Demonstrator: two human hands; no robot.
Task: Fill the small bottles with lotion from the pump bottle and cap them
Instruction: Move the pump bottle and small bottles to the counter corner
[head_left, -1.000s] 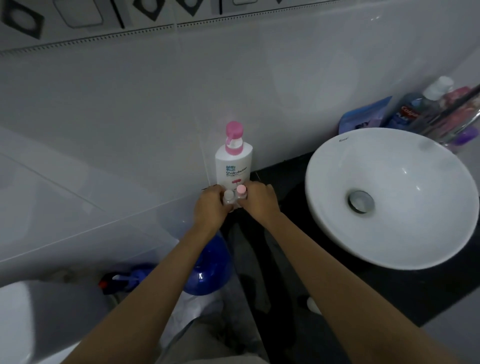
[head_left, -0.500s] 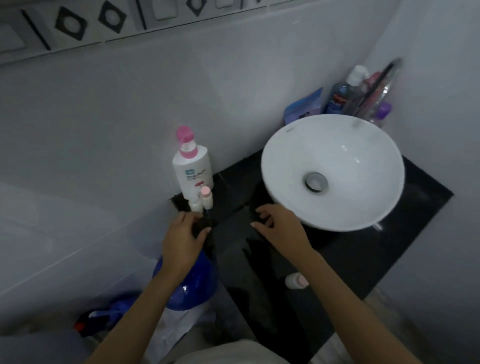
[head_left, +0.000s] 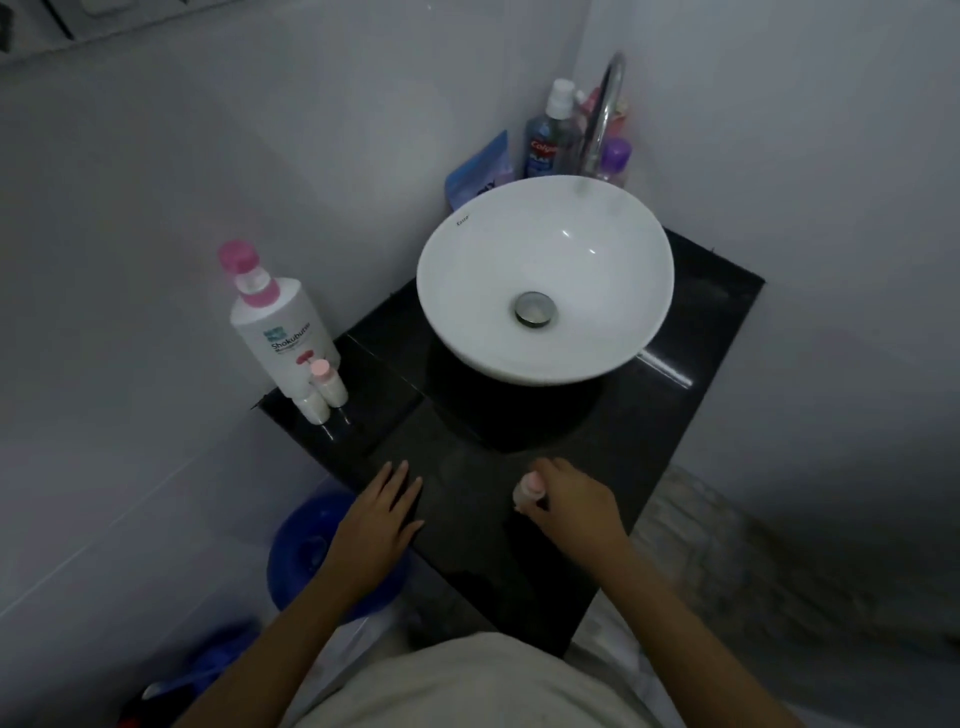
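Observation:
A white pump bottle (head_left: 283, 332) with a pink pump stands at the far left corner of the black counter (head_left: 467, 457). Two small bottles stand against its front: one with a pink cap (head_left: 328, 382), one with a white top (head_left: 313, 405). Near the counter's front edge my right hand (head_left: 574, 501) is closed around a third small bottle (head_left: 527, 491) with a pink cap. My left hand (head_left: 382, 512) lies flat on the counter's left front edge, fingers apart, holding nothing.
A white basin (head_left: 545, 280) fills the back of the counter, with a tap (head_left: 605, 104), a mouthwash bottle (head_left: 545, 137), a purple-capped bottle (head_left: 614, 158) and a blue pouch (head_left: 480, 171) behind it. A blue bucket (head_left: 306, 551) sits on the floor at the left.
Both hands drew back from the two small bottles by the pump bottle toward the front edge. My right hand has closed on the third small bottle. The camera view tilted and pulled back.

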